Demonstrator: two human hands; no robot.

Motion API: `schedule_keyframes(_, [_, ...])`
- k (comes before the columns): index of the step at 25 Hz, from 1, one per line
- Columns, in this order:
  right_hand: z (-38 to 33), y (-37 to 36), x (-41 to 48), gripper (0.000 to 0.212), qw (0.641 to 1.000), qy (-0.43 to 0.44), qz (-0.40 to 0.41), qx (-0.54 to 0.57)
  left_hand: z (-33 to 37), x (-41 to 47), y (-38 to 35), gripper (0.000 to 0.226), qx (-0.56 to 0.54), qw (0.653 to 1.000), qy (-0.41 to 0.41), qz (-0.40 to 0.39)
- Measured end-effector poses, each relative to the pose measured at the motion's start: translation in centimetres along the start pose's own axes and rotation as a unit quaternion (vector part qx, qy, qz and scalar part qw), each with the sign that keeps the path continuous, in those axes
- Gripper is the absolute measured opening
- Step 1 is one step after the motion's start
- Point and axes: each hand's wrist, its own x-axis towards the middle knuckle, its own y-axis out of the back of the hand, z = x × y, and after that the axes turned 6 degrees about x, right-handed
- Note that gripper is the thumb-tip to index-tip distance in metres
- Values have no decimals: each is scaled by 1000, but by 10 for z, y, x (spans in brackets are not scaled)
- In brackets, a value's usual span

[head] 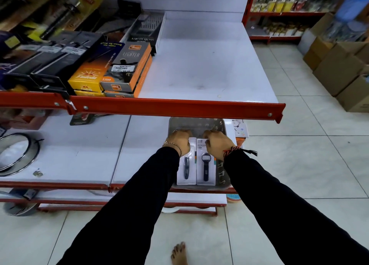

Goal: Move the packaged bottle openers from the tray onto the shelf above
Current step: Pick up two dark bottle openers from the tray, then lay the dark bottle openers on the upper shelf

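A steel tray rests on the lower white shelf under the red rail. Two white carded bottle openers lie side by side in it: the left pack and the right pack, each with a dark opener. My left hand is curled over the top of the left pack. Over the top of the right pack my right hand is curled the same way. Both packs still lie flat in the tray. The upper white shelf sits just above.
Boxed lighters and graters fill the left part of the upper shelf behind the red rail. A round sieve lies left on the lower shelf. Cardboard boxes stand on the tiled floor at right. A bare foot is below.
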Motion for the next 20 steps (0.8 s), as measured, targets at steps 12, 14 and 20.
schedule_keyframes(12, [-73, 73, -103, 45, 986, 94, 131, -39, 11, -138, 84, 34, -60, 984, 7, 165])
schedule_keyframes(14, [-89, 97, -116, 44, 976, 126, 172, -40, 14, -158, 108, 34, -51, 980, -1, 195])
schedule_keyframes(20, [-128, 191, -114, 40, 945, 173, 275, -30, 14, -176, 203, 37, -1, 964, -11, 264])
